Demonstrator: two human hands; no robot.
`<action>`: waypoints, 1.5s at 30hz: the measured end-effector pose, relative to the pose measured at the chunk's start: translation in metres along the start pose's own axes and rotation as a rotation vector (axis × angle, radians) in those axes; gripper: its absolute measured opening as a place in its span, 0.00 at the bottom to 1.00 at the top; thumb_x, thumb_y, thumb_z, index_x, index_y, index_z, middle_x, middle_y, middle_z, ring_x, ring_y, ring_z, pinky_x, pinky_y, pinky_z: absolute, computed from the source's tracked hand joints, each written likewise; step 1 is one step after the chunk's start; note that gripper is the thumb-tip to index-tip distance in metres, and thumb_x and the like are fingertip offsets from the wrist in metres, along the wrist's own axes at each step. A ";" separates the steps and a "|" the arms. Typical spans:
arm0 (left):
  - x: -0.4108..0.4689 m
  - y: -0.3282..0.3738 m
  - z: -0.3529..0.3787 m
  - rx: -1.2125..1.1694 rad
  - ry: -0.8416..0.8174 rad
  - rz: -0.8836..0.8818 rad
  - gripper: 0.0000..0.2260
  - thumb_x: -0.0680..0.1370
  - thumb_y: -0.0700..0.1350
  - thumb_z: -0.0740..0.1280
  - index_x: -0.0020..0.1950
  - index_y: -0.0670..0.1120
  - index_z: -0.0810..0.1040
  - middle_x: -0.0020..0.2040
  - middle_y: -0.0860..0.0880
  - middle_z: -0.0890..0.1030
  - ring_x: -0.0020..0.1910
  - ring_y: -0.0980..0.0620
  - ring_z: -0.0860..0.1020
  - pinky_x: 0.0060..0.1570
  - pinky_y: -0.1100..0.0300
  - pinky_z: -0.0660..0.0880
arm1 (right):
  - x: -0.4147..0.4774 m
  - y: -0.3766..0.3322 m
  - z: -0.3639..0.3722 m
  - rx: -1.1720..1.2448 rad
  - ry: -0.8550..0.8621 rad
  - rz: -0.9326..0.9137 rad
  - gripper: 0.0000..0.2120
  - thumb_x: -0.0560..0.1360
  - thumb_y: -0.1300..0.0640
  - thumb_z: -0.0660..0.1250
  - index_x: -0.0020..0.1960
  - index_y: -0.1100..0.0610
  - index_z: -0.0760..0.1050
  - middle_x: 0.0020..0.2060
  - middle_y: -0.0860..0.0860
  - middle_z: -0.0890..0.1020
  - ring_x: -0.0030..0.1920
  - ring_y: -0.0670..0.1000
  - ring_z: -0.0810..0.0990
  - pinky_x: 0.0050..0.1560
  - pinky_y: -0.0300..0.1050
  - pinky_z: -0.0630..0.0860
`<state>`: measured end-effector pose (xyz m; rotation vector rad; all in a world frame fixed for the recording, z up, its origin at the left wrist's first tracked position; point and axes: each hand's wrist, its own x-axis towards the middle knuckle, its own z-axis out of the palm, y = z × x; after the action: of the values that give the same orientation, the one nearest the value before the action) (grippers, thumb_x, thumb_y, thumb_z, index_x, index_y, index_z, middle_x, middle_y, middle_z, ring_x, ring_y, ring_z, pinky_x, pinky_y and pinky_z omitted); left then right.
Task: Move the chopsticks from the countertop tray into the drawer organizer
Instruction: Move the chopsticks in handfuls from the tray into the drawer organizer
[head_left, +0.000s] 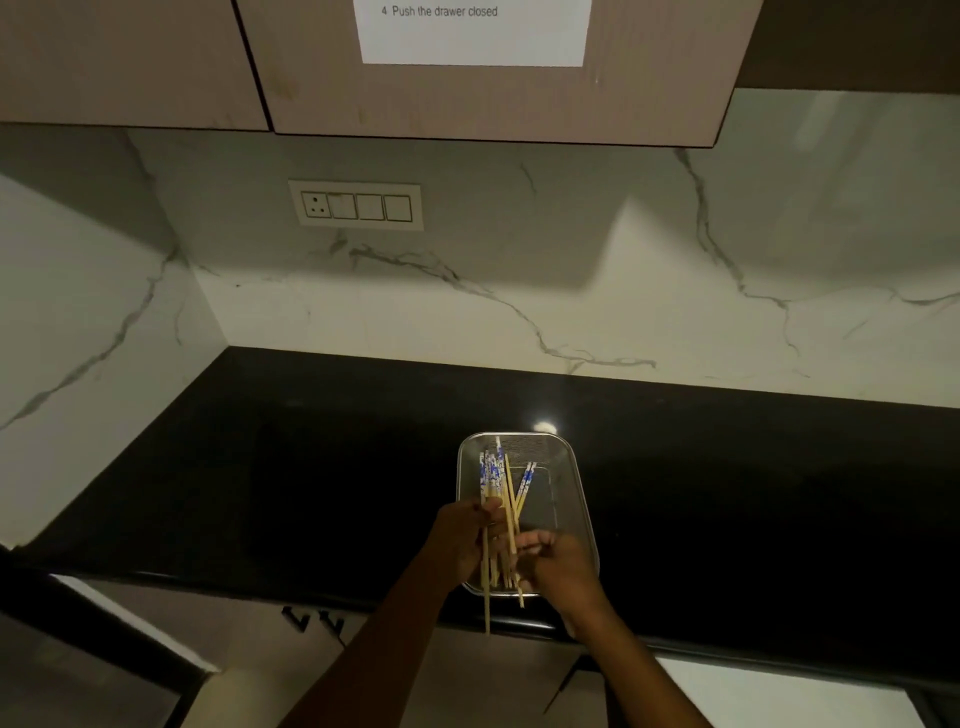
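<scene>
A metal mesh tray (571, 467) stands near the front edge of the black countertop. Several wooden chopsticks (494, 480) with blue-and-white patterned tops lie bunched along its left side, their plain tips jutting past the tray's near rim and the counter edge. My left hand (462, 535) is closed around the bunch from the left. My right hand (558, 564) pinches the lower part of the same bunch from the right, over the tray's near end. One pair (525, 486) leans apart to the right. The drawer organizer is out of view.
The black countertop (311, 467) runs left and right, backed by a white marble wall with a switch panel (356, 205). Upper cabinets carry a paper sheet (472, 31). Cabinet fronts and dark handles (311, 618) sit below the counter edge.
</scene>
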<state>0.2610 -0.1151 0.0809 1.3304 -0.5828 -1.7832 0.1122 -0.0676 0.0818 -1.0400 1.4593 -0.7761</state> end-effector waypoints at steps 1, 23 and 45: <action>0.002 -0.001 0.003 0.001 0.000 0.000 0.09 0.82 0.36 0.61 0.57 0.32 0.78 0.42 0.40 0.81 0.36 0.47 0.79 0.35 0.55 0.78 | -0.003 0.001 0.001 -0.013 -0.006 -0.003 0.06 0.74 0.70 0.68 0.49 0.65 0.80 0.36 0.53 0.84 0.33 0.47 0.82 0.35 0.38 0.79; -0.001 -0.007 -0.020 -0.039 0.074 0.006 0.09 0.83 0.36 0.60 0.61 0.35 0.75 0.53 0.36 0.83 0.51 0.40 0.84 0.47 0.52 0.82 | 0.064 0.002 0.013 -0.679 0.079 0.077 0.10 0.80 0.54 0.66 0.58 0.57 0.77 0.41 0.47 0.79 0.39 0.42 0.76 0.37 0.33 0.70; -0.011 -0.017 0.006 0.180 -0.107 -0.105 0.11 0.83 0.38 0.59 0.60 0.37 0.78 0.52 0.38 0.86 0.51 0.39 0.86 0.53 0.44 0.83 | 0.024 -0.001 -0.023 0.014 0.085 -0.101 0.08 0.76 0.58 0.66 0.46 0.54 0.85 0.42 0.50 0.88 0.45 0.50 0.87 0.49 0.46 0.82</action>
<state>0.2514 -0.0977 0.0759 1.4155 -0.7599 -1.9330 0.0903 -0.0924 0.0767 -1.0882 1.4790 -0.9114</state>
